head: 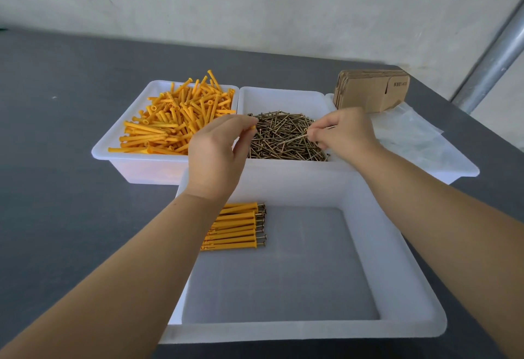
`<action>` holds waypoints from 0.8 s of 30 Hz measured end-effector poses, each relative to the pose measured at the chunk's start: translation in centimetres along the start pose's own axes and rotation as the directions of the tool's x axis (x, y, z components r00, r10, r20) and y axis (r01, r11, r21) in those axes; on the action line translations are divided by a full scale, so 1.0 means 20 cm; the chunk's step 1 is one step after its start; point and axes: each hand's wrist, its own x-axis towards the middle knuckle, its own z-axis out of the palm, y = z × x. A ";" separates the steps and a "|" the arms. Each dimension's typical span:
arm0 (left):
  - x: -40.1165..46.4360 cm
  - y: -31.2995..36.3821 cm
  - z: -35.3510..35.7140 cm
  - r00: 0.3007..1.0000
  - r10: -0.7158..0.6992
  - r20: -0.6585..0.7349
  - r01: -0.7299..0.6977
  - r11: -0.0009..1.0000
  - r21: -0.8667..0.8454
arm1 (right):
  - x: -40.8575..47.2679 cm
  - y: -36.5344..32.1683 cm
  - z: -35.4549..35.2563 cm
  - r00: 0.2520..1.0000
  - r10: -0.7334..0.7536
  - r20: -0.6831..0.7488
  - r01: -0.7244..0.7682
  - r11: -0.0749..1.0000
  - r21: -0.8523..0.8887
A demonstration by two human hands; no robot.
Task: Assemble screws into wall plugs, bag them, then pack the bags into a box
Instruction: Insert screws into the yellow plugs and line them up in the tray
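My left hand pinches a yellow wall plug; only its tip shows past my fingers. My right hand holds a brass screw by its head end, the point aimed left toward the plug, a gap still between them. Both hands hover over the white tray heaped with loose screws. To its left a white tray is piled with yellow wall plugs. In the near white tray, several assembled plugs with screws lie side by side, partly hidden by my left forearm.
Flattened cardboard boxes stand at the back right beside clear plastic bags lying in another white tray. All trays rest on a dark grey table. A metal pole leans at the far right against a pale wall.
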 end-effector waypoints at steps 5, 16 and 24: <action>-0.02 0.07 0.02 0.997 -0.032 0.070 0.047 0.973 -0.224 | -0.13 -0.02 -0.04 0.999 0.020 -0.040 -0.003 0.927 0.376; -0.06 0.07 0.02 0.939 -0.176 0.295 0.245 0.945 -0.216 | -0.24 0.11 0.04 0.986 0.160 0.039 -0.142 0.703 0.697; -0.06 0.04 0.06 0.927 -0.175 0.332 0.182 0.983 0.010 | -0.28 0.12 0.04 0.998 -0.039 0.055 -0.007 0.752 0.659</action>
